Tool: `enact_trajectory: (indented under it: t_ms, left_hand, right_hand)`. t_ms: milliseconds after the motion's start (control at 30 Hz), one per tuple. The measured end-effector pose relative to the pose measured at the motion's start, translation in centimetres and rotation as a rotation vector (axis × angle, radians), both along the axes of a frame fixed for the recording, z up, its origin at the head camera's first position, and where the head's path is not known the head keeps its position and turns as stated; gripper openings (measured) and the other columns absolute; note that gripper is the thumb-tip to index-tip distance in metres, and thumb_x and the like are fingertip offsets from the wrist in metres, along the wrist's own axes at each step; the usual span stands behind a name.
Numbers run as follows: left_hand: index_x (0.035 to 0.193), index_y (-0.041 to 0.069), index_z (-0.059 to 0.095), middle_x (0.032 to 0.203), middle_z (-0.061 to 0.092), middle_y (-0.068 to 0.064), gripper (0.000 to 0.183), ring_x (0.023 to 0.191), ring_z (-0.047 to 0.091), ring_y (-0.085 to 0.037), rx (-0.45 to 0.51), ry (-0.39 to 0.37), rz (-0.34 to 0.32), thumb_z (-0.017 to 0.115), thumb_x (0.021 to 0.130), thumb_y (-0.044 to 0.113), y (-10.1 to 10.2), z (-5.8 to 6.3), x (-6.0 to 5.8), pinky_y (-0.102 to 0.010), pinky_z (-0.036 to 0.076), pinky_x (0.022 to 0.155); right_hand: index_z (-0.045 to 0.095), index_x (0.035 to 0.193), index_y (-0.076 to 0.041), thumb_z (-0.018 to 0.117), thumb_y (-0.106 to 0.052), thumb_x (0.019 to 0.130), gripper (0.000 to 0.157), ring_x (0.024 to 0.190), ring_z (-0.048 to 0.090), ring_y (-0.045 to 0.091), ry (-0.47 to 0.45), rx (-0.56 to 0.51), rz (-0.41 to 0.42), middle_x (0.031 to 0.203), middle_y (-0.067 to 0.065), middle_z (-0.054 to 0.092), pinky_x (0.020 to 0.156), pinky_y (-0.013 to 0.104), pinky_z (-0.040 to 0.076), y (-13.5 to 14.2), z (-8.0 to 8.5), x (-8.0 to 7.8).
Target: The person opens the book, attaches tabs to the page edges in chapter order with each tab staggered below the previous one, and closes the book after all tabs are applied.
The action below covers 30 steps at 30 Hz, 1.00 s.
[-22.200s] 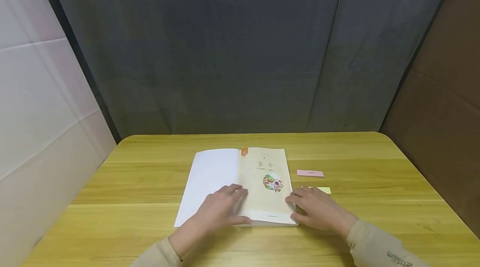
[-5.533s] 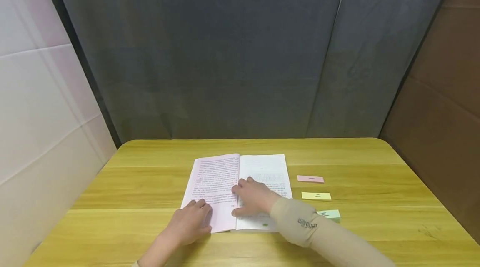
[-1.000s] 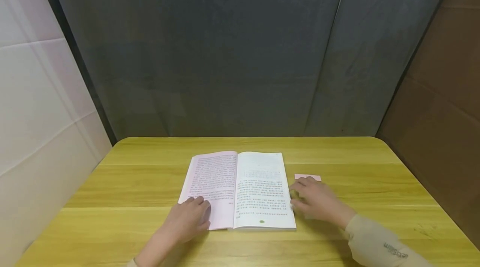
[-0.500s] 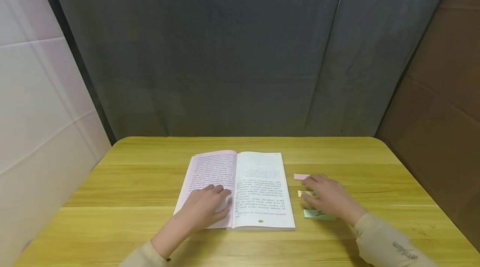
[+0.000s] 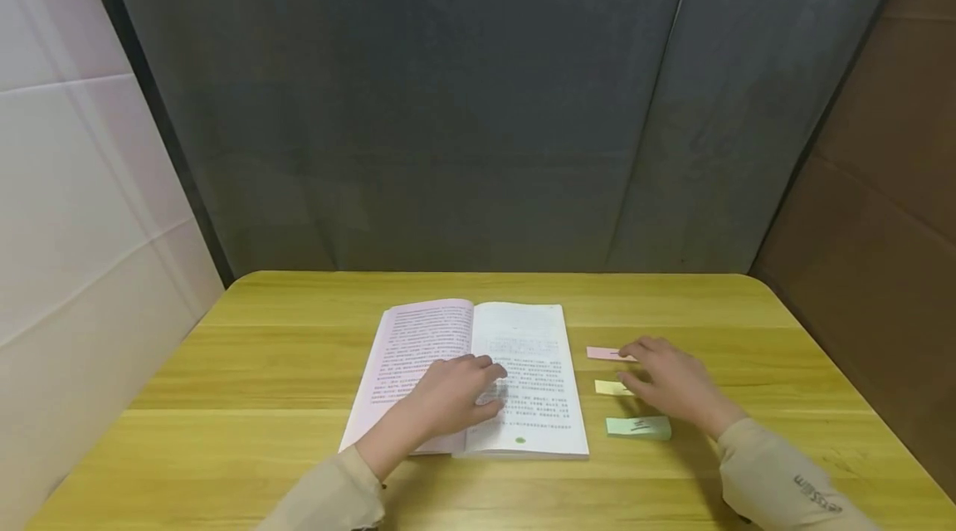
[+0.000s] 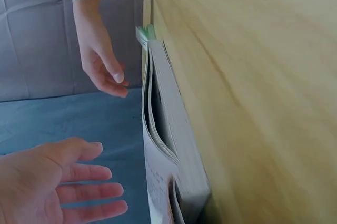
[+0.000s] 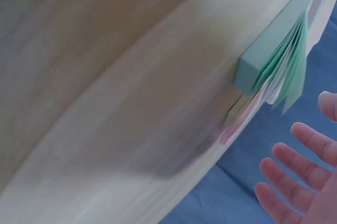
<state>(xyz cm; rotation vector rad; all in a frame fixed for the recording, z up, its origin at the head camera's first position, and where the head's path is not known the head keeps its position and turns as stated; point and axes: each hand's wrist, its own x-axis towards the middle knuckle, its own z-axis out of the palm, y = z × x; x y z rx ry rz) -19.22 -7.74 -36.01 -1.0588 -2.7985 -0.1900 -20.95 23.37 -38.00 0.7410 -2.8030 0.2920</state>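
An open book point(image 5: 523, 332) lies on the table, a pinkish page on the left and a white page on the right. My left hand point(image 5: 454, 394) is over its middle, fingers reaching above the white page; in the left wrist view that hand point(image 6: 58, 182) is apart from the book point(image 6: 179, 124) and holds nothing. My right hand point(image 5: 672, 382) hovers over the right ends of the pink sticky notes point(image 5: 601, 353) and yellow sticky notes point(image 5: 610, 387), fingers loosely spread. Nearer the front lies the green sticky-note pad point(image 5: 627, 427), its leaves fanned out in the right wrist view.
The wooden table point(image 5: 246, 382) extends around the book and the notes. A dark grey partition point(image 5: 448, 116) rises behind it, with a white panel point(image 5: 90, 207) on the left and a brown panel point(image 5: 881, 158) on the right.
Since 22 seconds ago the book has gone from its title page to text pages. Over the last second my left hand moved right across the book, and my right hand drew rightward, uncovering the green pad.
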Motion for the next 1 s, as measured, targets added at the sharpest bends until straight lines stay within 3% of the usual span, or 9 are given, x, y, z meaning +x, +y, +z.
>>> enact_trajectory:
  t_ms: [200, 433, 733, 1000]
  left_hand:
    - [0.106, 0.013, 0.063, 0.093, 0.059, 0.002, 0.031, 0.08, 0.058, -0.016, 0.019, -0.023, -0.026, 0.056, 0.082, 0.032, 1.9, 0.1, -1.2, -0.028, 0.045, 0.055]
    - [0.107, 0.014, 0.062, 0.097, 0.059, 0.002, 0.031, 0.084, 0.057, -0.015, 0.025, -0.077, -0.032, 0.057, 0.082, 0.031, 4.0, -0.5, -2.6, -0.028, 0.046, 0.061]
    - [0.107, 0.014, 0.062, 0.095, 0.059, 0.003, 0.03, 0.085, 0.057, -0.013, 0.033, -0.095, -0.072, 0.058, 0.081, 0.029, 7.3, -0.9, -3.8, -0.026, 0.047, 0.065]
    - [0.107, 0.014, 0.062, 0.097, 0.059, 0.003, 0.029, 0.088, 0.056, -0.012, -0.002, -0.094, -0.098, 0.059, 0.081, 0.027, 9.7, -1.9, -4.8, -0.024, 0.046, 0.069]
  right_hand:
    - [0.062, 0.1, -0.008, 0.062, -0.027, 0.08, 0.028, 0.086, 0.054, 0.023, -0.007, 0.004, -0.006, 0.098, 0.005, 0.057, 0.06, 0.039, 0.046, 0.4, -0.2, -0.1]
    - [0.062, 0.097, -0.009, 0.063, -0.027, 0.079, 0.025, 0.082, 0.054, 0.021, -0.011, 0.017, -0.022, 0.094, 0.003, 0.057, 0.058, 0.037, 0.045, 0.8, -0.6, -0.4]
    - [0.062, 0.098, -0.009, 0.064, -0.027, 0.079, 0.025, 0.084, 0.052, 0.023, -0.03, 0.05, -0.053, 0.095, 0.003, 0.056, 0.057, 0.038, 0.045, 1.0, -0.8, -0.9]
    - [0.063, 0.095, -0.01, 0.065, -0.026, 0.078, 0.024, 0.082, 0.052, 0.023, -0.039, 0.071, -0.059, 0.093, 0.003, 0.056, 0.055, 0.036, 0.045, 1.0, -0.9, -1.1]
